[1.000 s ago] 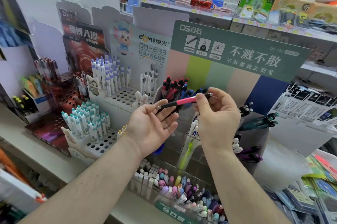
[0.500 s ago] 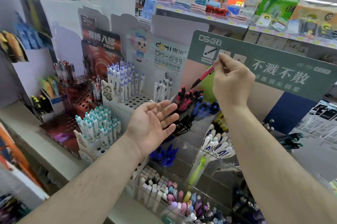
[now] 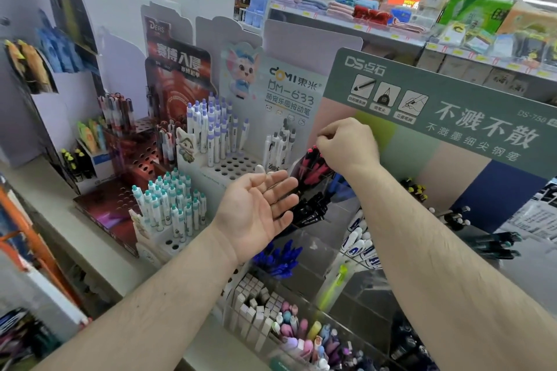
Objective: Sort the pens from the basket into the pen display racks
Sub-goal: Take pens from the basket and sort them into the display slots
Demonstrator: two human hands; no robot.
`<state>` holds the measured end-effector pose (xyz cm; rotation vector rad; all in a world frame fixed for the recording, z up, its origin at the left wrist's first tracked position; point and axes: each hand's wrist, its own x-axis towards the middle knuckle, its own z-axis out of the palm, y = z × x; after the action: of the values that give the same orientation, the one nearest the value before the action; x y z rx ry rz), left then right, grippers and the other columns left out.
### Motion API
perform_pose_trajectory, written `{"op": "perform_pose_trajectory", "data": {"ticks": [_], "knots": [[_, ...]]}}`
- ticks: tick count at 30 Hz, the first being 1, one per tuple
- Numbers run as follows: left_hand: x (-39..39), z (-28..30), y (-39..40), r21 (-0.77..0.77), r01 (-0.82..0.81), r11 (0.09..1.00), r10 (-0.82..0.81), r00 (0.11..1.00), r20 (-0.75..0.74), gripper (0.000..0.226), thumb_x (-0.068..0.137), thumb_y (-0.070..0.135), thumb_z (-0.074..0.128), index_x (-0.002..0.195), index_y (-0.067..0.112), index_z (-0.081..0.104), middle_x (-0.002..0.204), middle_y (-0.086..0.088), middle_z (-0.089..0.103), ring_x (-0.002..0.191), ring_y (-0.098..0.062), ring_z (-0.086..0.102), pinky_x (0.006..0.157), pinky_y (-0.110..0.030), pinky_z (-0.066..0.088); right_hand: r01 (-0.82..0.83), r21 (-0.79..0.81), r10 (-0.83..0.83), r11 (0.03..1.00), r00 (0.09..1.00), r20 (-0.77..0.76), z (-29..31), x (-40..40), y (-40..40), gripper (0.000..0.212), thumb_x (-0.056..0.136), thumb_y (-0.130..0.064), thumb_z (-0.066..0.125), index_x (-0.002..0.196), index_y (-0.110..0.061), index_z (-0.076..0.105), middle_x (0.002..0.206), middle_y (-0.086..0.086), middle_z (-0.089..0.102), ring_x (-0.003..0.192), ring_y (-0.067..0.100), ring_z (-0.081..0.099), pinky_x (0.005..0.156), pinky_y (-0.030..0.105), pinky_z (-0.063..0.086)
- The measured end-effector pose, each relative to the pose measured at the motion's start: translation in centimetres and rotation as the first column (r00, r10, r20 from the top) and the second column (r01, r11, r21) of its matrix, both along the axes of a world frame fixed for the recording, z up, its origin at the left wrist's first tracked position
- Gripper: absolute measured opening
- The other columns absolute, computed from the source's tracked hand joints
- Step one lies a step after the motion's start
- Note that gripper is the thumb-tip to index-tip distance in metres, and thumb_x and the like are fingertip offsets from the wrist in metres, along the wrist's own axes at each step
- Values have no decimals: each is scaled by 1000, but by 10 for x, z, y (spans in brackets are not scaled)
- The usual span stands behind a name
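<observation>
My right hand (image 3: 346,144) is curled at the top of a bunch of pink pens (image 3: 310,165) in a clear compartment of the green-headed display rack (image 3: 452,105). Its fingertips pinch the upper end of one pink pen, which stands among the others; the hand hides most of that grip. My left hand (image 3: 259,204) hovers palm up with relaxed fingers and holds nothing, just left of the pink pens and the black pens (image 3: 310,210) below them.
White peg racks hold purple-capped pens (image 3: 211,129) and teal-capped pens (image 3: 168,204) to the left. Blue pens (image 3: 278,259) and white pens (image 3: 358,244) fill lower compartments. A clear bin (image 3: 289,325) of erasers and pastel pens sits at the front. Store shelves run behind.
My right hand carried the pink pen up away from my left hand, then lowered it tip-down into the pink pen compartment. My left hand stayed open, palm up.
</observation>
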<state>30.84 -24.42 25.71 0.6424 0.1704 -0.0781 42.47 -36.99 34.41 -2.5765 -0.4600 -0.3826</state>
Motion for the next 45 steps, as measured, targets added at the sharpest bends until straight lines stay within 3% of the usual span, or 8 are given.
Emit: {"op": "perform_pose_trajectory", "data": {"ticks": [6,12,19,25,34,39,42,45], "knots": [[-5,0,-6,20,30,999,-30,999,-13,35,97,29,38,113,13,65,94,-4,74,73,-19,66,65,-31,48,-18,-99,9,995,996,-84,4,4,3,22,88,-17,61,95,-25,80,106,-7,75,98,19,66,90,36,56],[-19,0,-6,69,12,998,-11,1000,-18,33,97,28,38,110,13,65,94,-4,74,72,-19,66,65,-31,47,-30,-48,25,998,995,-92,-1,-5,3,41,90,-19,58,129,-23,65,125,-4,69,117,19,61,100,37,51],[-51,-12,12,166,-48,985,58,997,-54,32,98,25,37,109,13,64,90,-5,74,70,-20,63,66,-33,42,-136,90,106,987,956,274,-14,-63,44,30,87,-21,61,115,-18,72,117,5,69,113,31,52,95,40,36],[-89,-29,60,278,-191,942,213,976,-51,36,100,26,33,86,17,65,73,-2,68,63,-15,61,68,-34,38,-399,251,418,882,908,-24,-64,-125,123,20,86,-25,64,102,-22,76,106,-5,72,108,20,60,100,41,45],[-192,-106,175,321,-375,869,461,849,-256,25,100,28,43,93,22,67,79,2,66,61,-10,61,64,-29,41,-532,198,564,823,725,-395,-154,-218,230,17,87,-22,64,97,-16,77,94,2,75,96,20,66,84,31,51],[-256,-161,222,336,-459,822,566,718,-404,26,103,25,43,117,11,60,82,0,72,65,-16,63,57,-29,45,-610,134,573,781,617,-540,-199,-261,271,17,88,-21,62,94,-18,77,93,0,75,92,19,67,76,27,50],[-292,-193,236,430,-391,814,578,617,-534,26,103,27,44,120,15,58,96,-2,72,73,-18,63,58,-28,46,-671,66,565,738,562,-603,-225,-279,284,20,90,-23,61,98,-16,78,99,2,75,96,20,67,82,31,53],[-319,-225,242,538,-125,834,506,565,-652,27,103,33,44,120,17,59,110,-2,68,90,-18,64,77,-34,49,-734,-29,549,678,532,-644,-249,-295,289,24,93,-22,57,104,-15,76,106,3,74,102,21,66,87,32,53]]}}
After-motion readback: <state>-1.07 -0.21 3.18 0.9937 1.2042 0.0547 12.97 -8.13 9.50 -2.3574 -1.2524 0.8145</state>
